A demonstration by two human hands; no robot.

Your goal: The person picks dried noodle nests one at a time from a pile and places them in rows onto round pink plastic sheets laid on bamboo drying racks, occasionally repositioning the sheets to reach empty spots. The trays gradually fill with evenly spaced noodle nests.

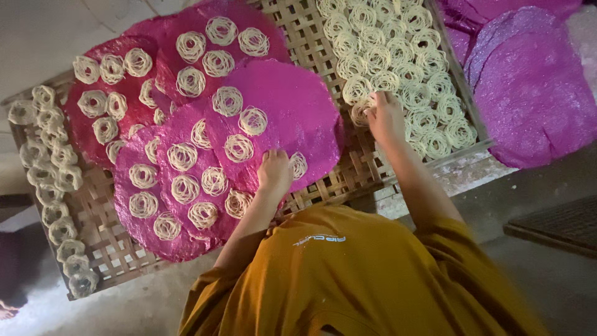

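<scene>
A pale coil point(299, 165) lies on the nearest pink sheet point(292, 109) beside the left hand point(274, 172), fingers down flat, while the right hand point(386, 118) pinches a coil point(360, 113) at the edge of the crowded right tray point(463, 102), both trays being woven bamboo with more coils and purple sheets point(528, 87) around.

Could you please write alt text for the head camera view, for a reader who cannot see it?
A person in a mustard shirt reaches over woven bamboo trays: left hand on a pink sheet dotted with pale noodle coils, right hand among packed coils.
</scene>
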